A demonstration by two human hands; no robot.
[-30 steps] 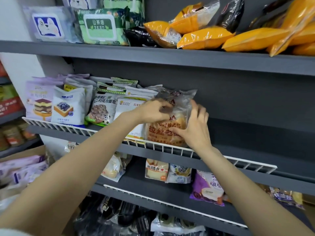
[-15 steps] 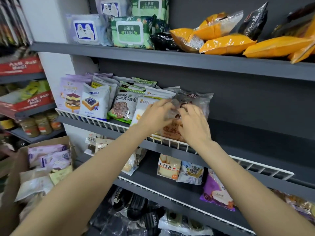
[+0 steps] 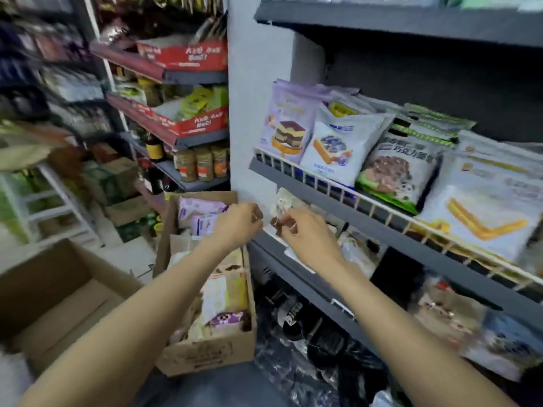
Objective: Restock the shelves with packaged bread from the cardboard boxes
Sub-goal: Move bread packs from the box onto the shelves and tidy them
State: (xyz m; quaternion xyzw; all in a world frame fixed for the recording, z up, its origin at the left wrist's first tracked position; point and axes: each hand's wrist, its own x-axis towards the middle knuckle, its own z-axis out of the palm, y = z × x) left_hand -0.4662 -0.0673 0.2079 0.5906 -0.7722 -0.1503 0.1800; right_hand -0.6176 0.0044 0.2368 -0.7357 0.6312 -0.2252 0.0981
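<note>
- Nearest the camera, two bare forearms reach forward and up from the bottom edge.
- The left hand [image 3: 236, 226] hangs over the far end of a cardboard box [image 3: 205, 352], fingers curled loosely inward; motion blur hides whether they pinch anything, so I cannot tell.
- The right hand [image 3: 308, 237] is just beside it, at the front lip of a lower grey shelf [image 3: 296, 270], fingers curled. A small pale packet [image 3: 283, 205] with brown patches sits right at its fingertips, but whether they grip it cannot be told.
- The cardboard box stands on the floor against the shelf unit and is filled with packaged bread [image 3: 224, 295]: pale, tan and purple wrappers piled loosely.
- To the left, a second cardboard box [image 3: 58, 292] lies open, its brown inside showing.
- Further on, the middle shelf has a white wire rail [image 3: 338, 190] along its front edge. Behind the rail stand upright bags: a purple layered-cake bag [image 3: 289, 126], a white blueberry-cake bag [image 3: 335, 148], a green-edged chocolate bread bag [image 3: 395, 171] and a large white bag [image 3: 484, 210] at the right.
- Farthest left, another rack carries red display trays [image 3: 191, 57] and brown jars [image 3: 202, 163], all blurred.
</note>
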